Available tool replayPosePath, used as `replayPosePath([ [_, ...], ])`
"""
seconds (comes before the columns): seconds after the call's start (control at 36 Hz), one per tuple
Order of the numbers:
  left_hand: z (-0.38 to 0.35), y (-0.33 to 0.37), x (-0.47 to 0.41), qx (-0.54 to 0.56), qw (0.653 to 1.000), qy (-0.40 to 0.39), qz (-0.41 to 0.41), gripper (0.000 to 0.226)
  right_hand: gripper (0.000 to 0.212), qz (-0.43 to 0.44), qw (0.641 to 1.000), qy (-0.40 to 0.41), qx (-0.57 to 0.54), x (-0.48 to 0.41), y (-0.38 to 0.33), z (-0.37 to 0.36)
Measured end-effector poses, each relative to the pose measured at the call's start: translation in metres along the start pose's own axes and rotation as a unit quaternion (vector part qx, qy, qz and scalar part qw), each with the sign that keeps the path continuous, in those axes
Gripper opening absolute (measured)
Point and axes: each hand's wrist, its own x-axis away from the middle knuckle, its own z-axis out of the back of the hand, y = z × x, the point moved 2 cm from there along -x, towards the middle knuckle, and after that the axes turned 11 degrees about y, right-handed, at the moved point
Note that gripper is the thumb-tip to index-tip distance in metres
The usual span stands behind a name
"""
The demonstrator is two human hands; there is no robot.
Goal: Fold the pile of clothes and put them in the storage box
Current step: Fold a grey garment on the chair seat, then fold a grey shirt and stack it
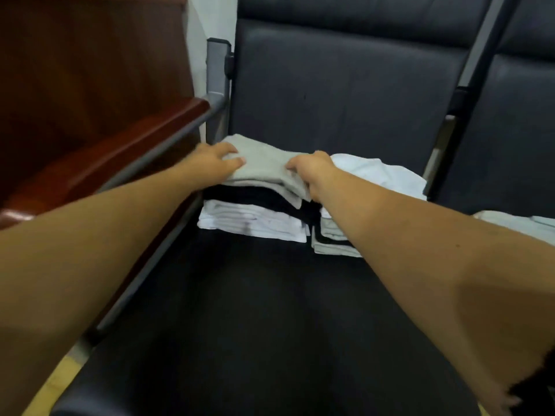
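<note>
Holding a folded grey garment (261, 166) on top of a stack at the back of the dark seat (270, 310), over a black piece (255, 197) and a white piece (252, 222). Resting the left grip (214, 160) fairly flat and spread on its left edge; pinching its right front corner in the curled right grip (312, 171). Seeing no storage box anywhere, so judging the packing as not yet begun. Risking a skewed stack by pulling harder on the pinched corner than on the flat side, probably dragging the grey layers open. Risking also a nudge to the smaller stack (333, 238) just beside, under the right forearm, or snagging the loose white cloth (378, 172) behind the right grip. Possibly tipping the whole stack towards the wooden armrest (135, 139) by pushing too far left.
</note>
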Motion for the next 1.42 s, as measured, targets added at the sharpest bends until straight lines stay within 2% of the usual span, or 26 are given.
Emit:
replayPosePath([
  [0.08,-0.017,-0.006,0.010,0.007,1.000,0.004,-0.010,0.047,0.075,0.018,0.999,0.007,0.048,0.001,0.014,-0.007],
  [0.22,-0.012,-0.010,0.027,-0.043,0.999,0.013,-0.008,0.049,0.028,0.038,0.996,0.003,0.086,0.018,0.019,0.011],
  [0.33,0.003,0.001,0.050,-0.137,0.988,0.047,-0.054,0.043,0.030,0.015,0.999,-0.035,0.008,0.050,0.012,0.046],
  [0.39,0.009,0.016,0.066,-0.199,0.970,0.089,-0.109,0.037,0.023,0.016,0.998,-0.055,0.000,0.068,0.012,0.071],
  [0.44,0.014,0.037,0.081,-0.201,0.962,0.119,-0.142,0.030,0.013,0.038,0.997,-0.057,0.021,0.085,0.014,0.103],
  [0.5,0.015,0.063,0.094,-0.165,0.969,0.102,-0.155,0.023,0.010,0.059,0.996,-0.049,0.038,0.102,0.019,0.143],
  [0.58,0.006,0.105,0.116,-0.147,0.975,0.035,-0.163,0.014,0.013,0.062,0.993,-0.017,0.097,0.119,0.035,0.206],
  [0.69,-0.025,0.169,0.158,-0.147,0.958,-0.027,-0.244,0.011,0.009,0.044,0.989,0.045,0.131,0.136,0.067,0.301],
  [0.81,-0.072,0.223,0.203,-0.068,0.955,-0.107,-0.267,0.013,0.014,0.010,0.978,0.130,0.161,0.153,0.105,0.387],
  [0.89,-0.104,0.256,0.233,-0.016,0.946,-0.150,-0.286,0.014,0.010,-0.034,0.970,0.161,0.178,0.162,0.128,0.429],
  [0.94,-0.126,0.275,0.249,0.003,0.942,-0.175,-0.287,0.014,0.016,-0.056,0.959,0.176,0.216,0.168,0.142,0.450],
  [1.03,-0.160,0.303,0.272,0.022,0.934,-0.216,-0.283,0.017,0.012,-0.032,0.927,0.238,0.289,0.168,0.167,0.480],
  [1.06,-0.169,0.311,0.278,0.030,0.933,-0.225,-0.281,0.018,0.017,-0.023,0.918,0.249,0.308,0.168,0.174,0.486],
  [1.14,-0.197,0.335,0.292,0.056,0.928,-0.236,-0.282,0.017,0.049,-0.007,0.904,0.252,0.346,0.161,0.193,0.496],
  [1.22,-0.228,0.354,0.297,0.091,0.931,-0.241,-0.258,0.014,0.063,0.004,0.906,0.240,0.348,0.150,0.207,0.499],
  [1.31,-0.256,0.366,0.293,0.098,0.942,-0.215,-0.237,0.019,0.065,0.007,0.905,0.236,0.355,0.137,0.222,0.499],
  [1.42,-0.285,0.376,0.272,0.071,0.959,-0.157,-0.226,0.039,0.051,0.062,0.878,0.277,0.386,0.111,0.223,0.499],
])
